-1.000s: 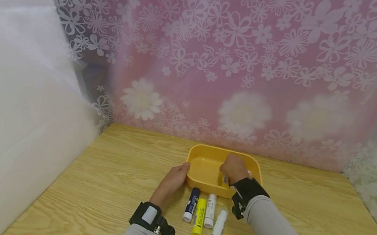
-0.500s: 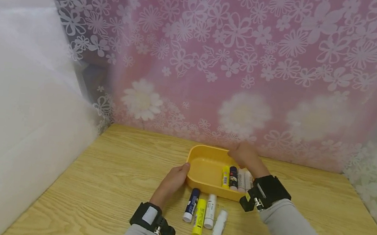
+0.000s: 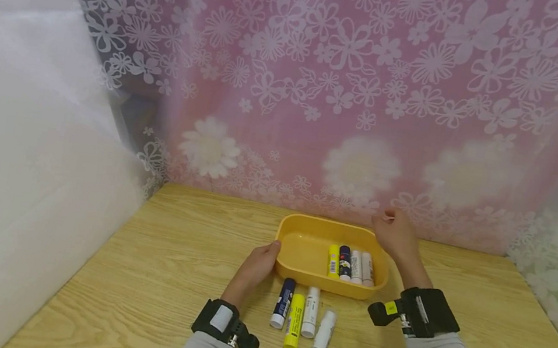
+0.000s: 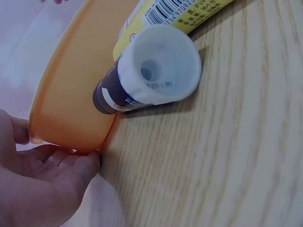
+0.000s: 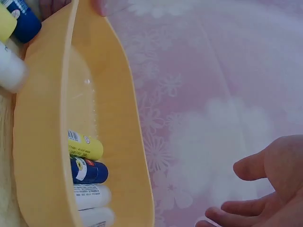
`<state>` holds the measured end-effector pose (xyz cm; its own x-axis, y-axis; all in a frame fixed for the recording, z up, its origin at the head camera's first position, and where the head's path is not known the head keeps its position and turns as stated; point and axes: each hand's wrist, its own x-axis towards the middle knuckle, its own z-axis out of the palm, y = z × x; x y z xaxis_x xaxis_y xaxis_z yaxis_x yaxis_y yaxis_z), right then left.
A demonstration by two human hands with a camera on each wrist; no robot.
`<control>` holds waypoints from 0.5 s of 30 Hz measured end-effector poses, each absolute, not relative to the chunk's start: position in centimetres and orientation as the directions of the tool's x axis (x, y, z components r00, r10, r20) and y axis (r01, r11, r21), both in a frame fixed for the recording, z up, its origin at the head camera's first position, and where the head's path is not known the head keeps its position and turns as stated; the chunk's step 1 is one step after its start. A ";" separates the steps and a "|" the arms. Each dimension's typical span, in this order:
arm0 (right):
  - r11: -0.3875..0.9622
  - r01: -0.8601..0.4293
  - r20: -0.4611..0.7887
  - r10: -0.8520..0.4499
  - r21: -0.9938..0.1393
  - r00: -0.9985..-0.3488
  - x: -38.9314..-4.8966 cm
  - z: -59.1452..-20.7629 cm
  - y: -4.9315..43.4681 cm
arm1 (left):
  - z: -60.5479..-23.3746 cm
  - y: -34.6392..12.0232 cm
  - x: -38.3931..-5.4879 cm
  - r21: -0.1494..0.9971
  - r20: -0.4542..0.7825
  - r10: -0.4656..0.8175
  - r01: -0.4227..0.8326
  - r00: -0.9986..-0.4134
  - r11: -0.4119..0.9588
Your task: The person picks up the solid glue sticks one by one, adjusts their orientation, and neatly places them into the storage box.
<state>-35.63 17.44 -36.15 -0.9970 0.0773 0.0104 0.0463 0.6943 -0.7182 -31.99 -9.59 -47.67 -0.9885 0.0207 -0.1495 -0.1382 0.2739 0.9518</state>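
My left hand (image 3: 257,265) grips the left end of a yellow plastic bin (image 3: 298,272), with the thumb at the rim and the fingers against the outer wall in the left wrist view. Inside the bin's right half, a yellow glue stick (image 3: 333,261), a navy one (image 3: 345,263) and two white ones (image 5: 92,196) lie side by side. Holding nothing, my right hand (image 3: 396,236) is raised by the bin's back right corner; its thumb and fingers stand apart in the right wrist view.
In front of the bin, a navy glue stick (image 3: 283,304), a yellow one (image 3: 294,323) and two white ones (image 3: 323,338) lie on the wooden table (image 3: 136,296). A pink floral curtain (image 3: 287,110) hangs behind the table, and a white sheet (image 3: 21,163) on the left.
My right hand has come up out of the bin and moved right to its back corner, uncovering the glue sticks inside. My left hand has stayed on the bin.
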 end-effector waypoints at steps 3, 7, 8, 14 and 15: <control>0.671 0.053 -0.005 0.072 -0.740 -0.997 -35.0 -36.8 18.3 | -47.8 -9.6 -32.0 0.953 -0.140 0.026 -0.128 -0.990 0.274; 0.646 0.111 -0.082 0.074 -0.756 -0.994 -34.1 -38.3 19.0 | -47.9 -9.7 -32.0 0.950 -0.148 0.020 -0.136 -0.989 0.280; 0.643 0.131 -0.109 0.074 -0.754 -0.991 -33.8 -38.8 19.1 | -47.9 -9.7 -32.0 0.949 -0.150 0.018 -0.139 -0.988 0.282; 0.610 0.197 -0.196 0.069 -0.767 -0.978 -32.5 -40.9 19.6 | -47.8 -9.6 -31.9 0.947 -0.154 0.018 -0.143 -0.988 0.288; 0.599 0.202 -0.205 0.065 -0.775 -0.977 -32.3 -41.2 19.7 | -47.7 -9.6 -31.9 0.947 -0.154 0.018 -0.143 -0.988 0.286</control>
